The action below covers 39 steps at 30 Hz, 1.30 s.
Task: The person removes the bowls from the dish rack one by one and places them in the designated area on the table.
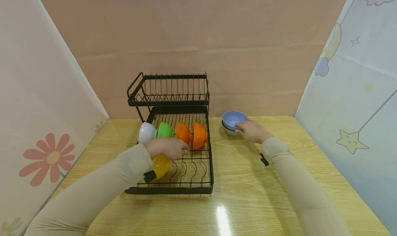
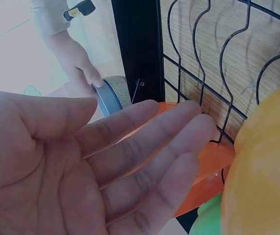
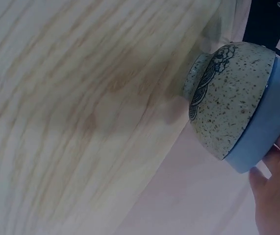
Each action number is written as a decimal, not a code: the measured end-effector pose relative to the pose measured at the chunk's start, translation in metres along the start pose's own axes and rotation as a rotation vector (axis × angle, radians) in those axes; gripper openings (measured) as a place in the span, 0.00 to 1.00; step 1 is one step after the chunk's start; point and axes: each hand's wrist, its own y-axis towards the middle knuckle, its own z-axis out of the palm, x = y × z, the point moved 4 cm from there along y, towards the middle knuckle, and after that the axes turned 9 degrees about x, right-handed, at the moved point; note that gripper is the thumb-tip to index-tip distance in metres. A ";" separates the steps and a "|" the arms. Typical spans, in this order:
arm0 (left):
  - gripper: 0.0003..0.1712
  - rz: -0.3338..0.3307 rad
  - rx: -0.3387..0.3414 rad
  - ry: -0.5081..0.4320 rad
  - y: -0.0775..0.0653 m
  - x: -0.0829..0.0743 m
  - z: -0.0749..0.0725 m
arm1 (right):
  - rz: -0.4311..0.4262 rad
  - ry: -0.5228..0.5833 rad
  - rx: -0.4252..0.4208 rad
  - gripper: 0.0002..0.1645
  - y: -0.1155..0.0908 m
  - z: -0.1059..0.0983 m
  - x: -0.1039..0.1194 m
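Note:
A light blue bowl (image 1: 234, 119) sits nested in a speckled bowl (image 3: 233, 95) with a dark wave pattern, on the table right of the rack. My right hand (image 1: 254, 131) pinches the blue bowl at its right rim. Over the black dish rack (image 1: 169, 190), my left hand (image 1: 167, 148) hovers with relaxed fingers and an empty palm, as the left wrist view shows. Under and around it, bowls stand on edge in the lower tier: white (image 1: 147, 132), green (image 1: 165, 130), two orange (image 1: 200, 136), and a yellow one (image 1: 161, 165) nearer the front, partly hidden by my wrist.
The rack's upper tier (image 1: 169, 102) rises behind the bowls. Wire slots (image 1: 193, 170) run along the front right of the lower tier. A wooden table (image 1: 254, 205) carries everything, with a backdrop (image 1: 201, 57) behind and patterned side panels.

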 end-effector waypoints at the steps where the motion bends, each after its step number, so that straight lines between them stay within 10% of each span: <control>1: 0.19 0.002 0.001 -0.001 0.000 0.000 0.000 | -0.001 0.034 -0.020 0.21 -0.001 -0.001 0.000; 8: 0.18 0.008 -0.009 0.032 0.000 0.001 0.001 | -0.032 0.170 -0.172 0.20 -0.020 -0.026 0.016; 15: 0.16 0.009 -0.013 0.042 0.000 0.001 0.001 | -0.059 0.203 -0.089 0.12 -0.038 -0.044 0.043; 39: 0.14 0.014 -0.040 0.065 -0.003 -0.001 0.005 | -0.244 0.132 0.071 0.08 -0.062 -0.002 0.088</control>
